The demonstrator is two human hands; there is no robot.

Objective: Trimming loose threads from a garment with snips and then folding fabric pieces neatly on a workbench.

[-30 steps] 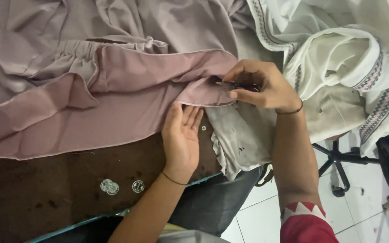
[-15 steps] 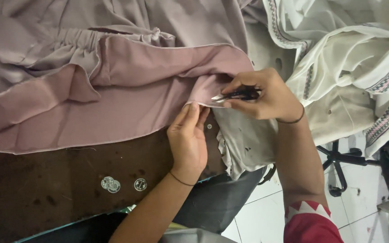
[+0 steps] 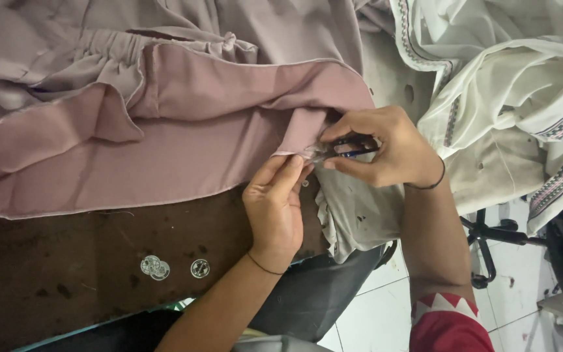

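While pinching mauve cloth [image 3: 184, 150]: thread snips [image 3: 346, 148].

You have a mauve woven fabric garment [image 3: 184, 137] spread in folds across the dark brown tabletop [image 3: 66, 274], its hemmed corner pinched up beside a small dark blue-handled thread snipper [image 3: 350, 147].

— What's the cloth like under the left hand [image 3: 275, 212]?

— The mauve fabric [image 3: 184, 150] is matt, smooth woven cloth. Just below that hand, the dark brown table top [image 3: 66, 274] looks like worn, stained wood with three shiny metal discs [image 3: 164, 267].

— And in the right hand [image 3: 382, 153]?

— A small tool [image 3: 350, 146], glossy dark plastic with a metal glint. Right of it, cream cloth [image 3: 509, 98], thin, with woven trim.
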